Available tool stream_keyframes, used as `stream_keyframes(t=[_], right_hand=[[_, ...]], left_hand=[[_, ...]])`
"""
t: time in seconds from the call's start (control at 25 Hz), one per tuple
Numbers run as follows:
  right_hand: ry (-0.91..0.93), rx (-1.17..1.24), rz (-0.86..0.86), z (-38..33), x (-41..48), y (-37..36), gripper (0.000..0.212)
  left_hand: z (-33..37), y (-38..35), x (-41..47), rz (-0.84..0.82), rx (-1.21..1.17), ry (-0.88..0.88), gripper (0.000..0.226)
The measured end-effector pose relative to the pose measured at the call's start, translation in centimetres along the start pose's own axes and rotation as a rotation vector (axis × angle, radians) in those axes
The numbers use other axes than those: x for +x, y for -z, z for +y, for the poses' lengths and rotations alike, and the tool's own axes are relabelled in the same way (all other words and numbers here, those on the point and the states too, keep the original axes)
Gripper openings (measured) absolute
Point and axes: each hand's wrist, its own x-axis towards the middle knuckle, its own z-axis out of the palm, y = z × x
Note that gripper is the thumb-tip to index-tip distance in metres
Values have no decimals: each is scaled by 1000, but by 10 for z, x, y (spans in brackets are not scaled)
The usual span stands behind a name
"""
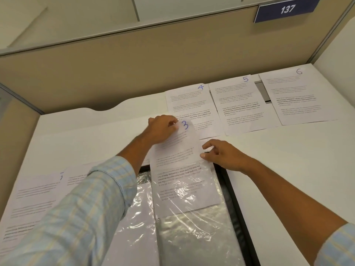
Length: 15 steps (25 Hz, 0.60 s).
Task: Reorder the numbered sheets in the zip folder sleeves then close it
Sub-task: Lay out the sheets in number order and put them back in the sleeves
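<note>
Folder (231, 191) lies open on the worktop (288, 169), near edge, centre; black border visible along its right side. Clear sleeve (192, 217) on top, crinkled and glossy.

Sheet 3 (176, 164): lower half inside the sleeve, upper half sticking out past the sleeve's far opening, slightly bowed. Numeral "3" in blue at its top right corner.

Left hand (163, 130): fingers curled, pinching the top edge of sheet 3 just left of the numeral. Checked sleeve cuff pushed up the forearm.

Right hand (224, 155): thumb and forefinger pinching the sleeve's far right edge, beside sheet 3; other fingers loosely curled above the worktop.

Loose sheets on the worktop:
- sheet 4 (188, 100), sheet 5 (240, 104), sheet 6 (295, 96) in a row at the far right, face up; sheet 3's top overlaps sheet 4's near left corner.
- sheet 7 (34, 198) at near left, another sheet beside it, number hidden by the left arm.

Partition (134, 64) behind; blue sign "137" (287, 9) at upper right.
</note>
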Motion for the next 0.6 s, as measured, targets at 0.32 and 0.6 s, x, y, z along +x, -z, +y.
stream_keyframes(t=[0.32,0.6], right_hand=[[-75,-62,242,37,-17,-25,29],[-22,7,382,12,-15,-22,26]], left_hand=[[0,-22,-31,-167,-184,-44,15],[15,-30,-71,-286,-342,0,17]])
